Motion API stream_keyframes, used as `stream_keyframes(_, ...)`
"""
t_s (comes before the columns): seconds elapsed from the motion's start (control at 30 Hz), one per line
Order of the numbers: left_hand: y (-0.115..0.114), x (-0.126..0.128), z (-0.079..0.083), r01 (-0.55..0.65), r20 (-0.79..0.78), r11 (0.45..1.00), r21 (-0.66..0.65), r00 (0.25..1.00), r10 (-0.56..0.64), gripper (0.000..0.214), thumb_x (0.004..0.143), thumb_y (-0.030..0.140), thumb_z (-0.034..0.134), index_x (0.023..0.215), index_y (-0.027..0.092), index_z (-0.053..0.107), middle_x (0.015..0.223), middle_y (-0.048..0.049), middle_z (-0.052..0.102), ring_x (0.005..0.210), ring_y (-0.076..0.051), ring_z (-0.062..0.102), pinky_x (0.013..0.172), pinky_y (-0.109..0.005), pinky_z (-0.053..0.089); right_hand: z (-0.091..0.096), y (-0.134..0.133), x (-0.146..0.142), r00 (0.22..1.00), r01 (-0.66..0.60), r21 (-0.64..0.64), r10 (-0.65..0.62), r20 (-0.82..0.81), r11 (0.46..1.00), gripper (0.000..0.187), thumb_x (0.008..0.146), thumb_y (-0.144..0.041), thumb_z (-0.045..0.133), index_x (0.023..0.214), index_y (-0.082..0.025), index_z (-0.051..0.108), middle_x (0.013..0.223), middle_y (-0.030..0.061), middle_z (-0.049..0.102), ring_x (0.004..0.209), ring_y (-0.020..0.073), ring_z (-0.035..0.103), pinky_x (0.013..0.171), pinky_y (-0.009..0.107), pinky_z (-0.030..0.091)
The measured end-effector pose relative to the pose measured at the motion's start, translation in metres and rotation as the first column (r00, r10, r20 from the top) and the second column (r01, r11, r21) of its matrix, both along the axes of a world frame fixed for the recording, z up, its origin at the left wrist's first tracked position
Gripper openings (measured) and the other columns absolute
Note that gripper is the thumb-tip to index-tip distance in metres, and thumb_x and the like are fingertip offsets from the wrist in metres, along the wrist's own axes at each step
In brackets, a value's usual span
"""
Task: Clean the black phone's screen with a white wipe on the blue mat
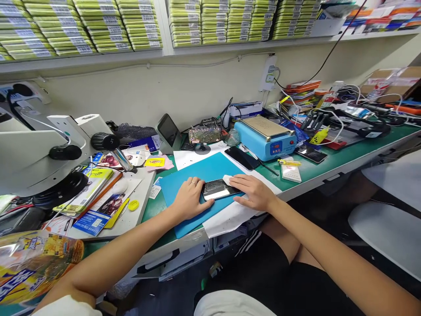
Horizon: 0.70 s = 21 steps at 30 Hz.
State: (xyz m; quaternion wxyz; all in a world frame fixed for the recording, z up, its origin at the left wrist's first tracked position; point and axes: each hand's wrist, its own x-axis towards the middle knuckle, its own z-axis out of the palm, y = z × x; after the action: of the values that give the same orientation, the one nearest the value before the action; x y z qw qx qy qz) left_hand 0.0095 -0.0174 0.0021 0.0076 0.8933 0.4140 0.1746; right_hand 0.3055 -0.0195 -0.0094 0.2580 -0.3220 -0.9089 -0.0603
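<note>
A smartphone with a dark, reflective face lies flat on the blue mat. My left hand grips its left end, thumb along the near edge and a ring on one finger. Under the fingers of my right hand is a folded white wipe, pressed on the phone's right part. That hand also covers the phone's right end. White paper shows beneath the mat. Behind the mat, a second black phone rests on the bench.
A blue heating plate machine stands at the back right, near another phone. A propped phone shows a lit screen. To the left are a microscope, magazines and a drink bottle. Green packages fill the shelf.
</note>
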Motion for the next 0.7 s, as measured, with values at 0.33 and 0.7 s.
stream_keyframes(0.33, 0.001, 0.0, -0.001, -0.005, -0.01, 1.0, 0.024, 1.0, 0.006, 0.049, 0.093, 0.059, 0.058, 0.118, 0.017, 0.058, 0.108, -0.0116, 0.06, 0.102, -0.031, 0.056, 0.089, -0.045, 0.048, 0.006, -0.003, -0.001, 1.0, 0.018, 0.007, -0.018, 0.014, 1.0, 0.042, 0.098, -0.042, 0.055, 0.127, -0.016, 0.069, 0.127, 0.0149, 0.072, 0.121, 0.0308, 0.065, 0.1, 0.051, 0.055)
stream_keyframes(0.7, 0.004, -0.002, 0.0, -0.011, -0.027, 1.0, 0.013, 1.0, 0.011, 0.053, 0.093, 0.062, 0.056, 0.116, 0.014, 0.061, 0.108, -0.0134, 0.06, 0.1, -0.032, 0.056, 0.087, -0.045, 0.048, 0.035, 0.024, -0.01, 0.974, -0.116, -0.088, 0.131, 0.185, 0.989, 0.04, 0.099, -0.039, 0.056, 0.13, -0.016, 0.068, 0.128, 0.014, 0.072, 0.116, 0.0275, 0.068, 0.098, 0.045, 0.056)
